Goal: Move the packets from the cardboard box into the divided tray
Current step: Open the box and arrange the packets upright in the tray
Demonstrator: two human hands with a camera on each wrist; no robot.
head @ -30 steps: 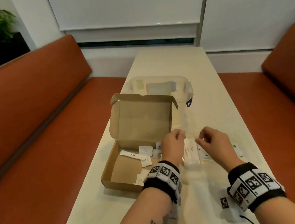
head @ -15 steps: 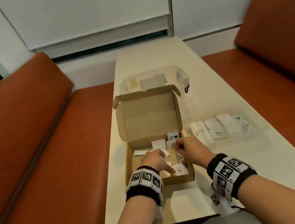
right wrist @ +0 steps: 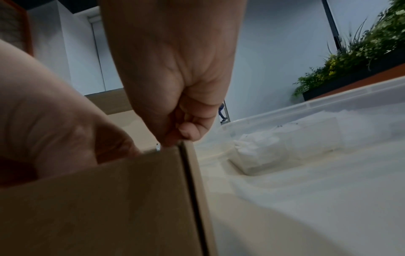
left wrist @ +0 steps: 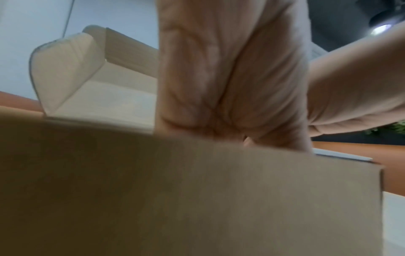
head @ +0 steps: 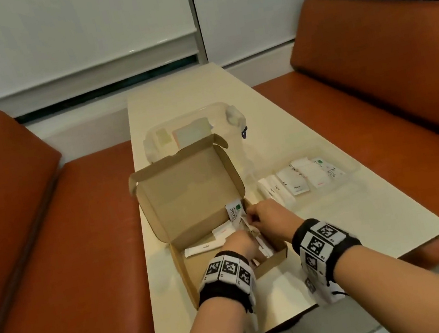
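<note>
Both hands are down in the near right corner of the cardboard box [head: 188, 198]. The left hand [head: 239, 243] has its grip hidden behind the box wall, so can't tell if it's got anything. The right hand [head: 269, 216] has its grip curled tight, pinching a white packet [head: 249, 224] just above the rest. A few packets (one says Stevia [head: 234, 212]) lie further in. Past that, on the worktop [head: 339, 221], the clear divided tray [head: 351, 163] holds sorted packets, and a lidded plastic tub [head: 232, 114] sits behind the box.
</note>
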